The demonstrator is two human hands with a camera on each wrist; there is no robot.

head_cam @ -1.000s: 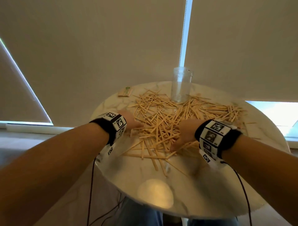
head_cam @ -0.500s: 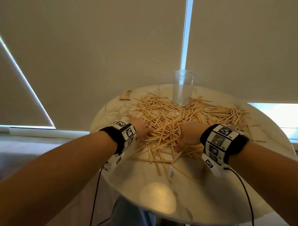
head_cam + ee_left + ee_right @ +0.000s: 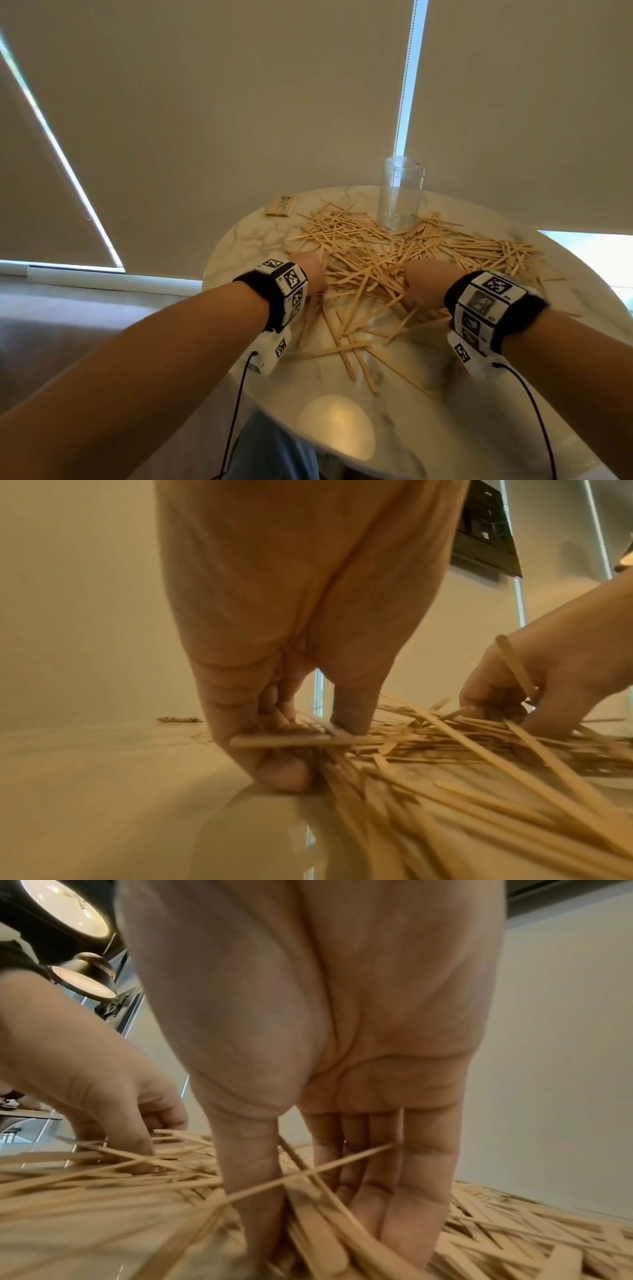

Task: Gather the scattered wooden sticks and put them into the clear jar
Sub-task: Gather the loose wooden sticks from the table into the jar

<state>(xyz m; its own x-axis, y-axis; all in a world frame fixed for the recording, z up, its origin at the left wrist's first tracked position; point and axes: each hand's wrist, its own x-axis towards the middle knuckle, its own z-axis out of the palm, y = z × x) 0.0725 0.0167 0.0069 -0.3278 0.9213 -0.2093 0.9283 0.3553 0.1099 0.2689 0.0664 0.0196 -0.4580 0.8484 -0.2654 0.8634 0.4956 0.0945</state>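
A big loose pile of thin wooden sticks (image 3: pixel 370 260) covers the middle of the round marble table (image 3: pixel 445 411). The clear jar (image 3: pixel 400 198) stands upright and empty at the pile's far edge. My left hand (image 3: pixel 310 270) sits on the pile's left side. In the left wrist view my left hand (image 3: pixel 315 750) pinches a bunch of sticks (image 3: pixel 291 741) between thumb and curled fingers. My right hand (image 3: pixel 423 281) is dug into the pile's near right part. There my right hand (image 3: pixel 325 1226) has a clump of sticks (image 3: pixel 308 1218) between thumb and fingers.
A small wrapped bundle of sticks (image 3: pixel 281 205) lies at the table's far left edge. Several stray sticks (image 3: pixel 352 356) lie toward me in front of the pile. Roller blinds (image 3: pixel 239 102) hang right behind the table. Cables run from both wrist bands.
Both hands have stayed in the pile and worked slightly further in, closing on sticks. A few sticks at the near edge have shifted.
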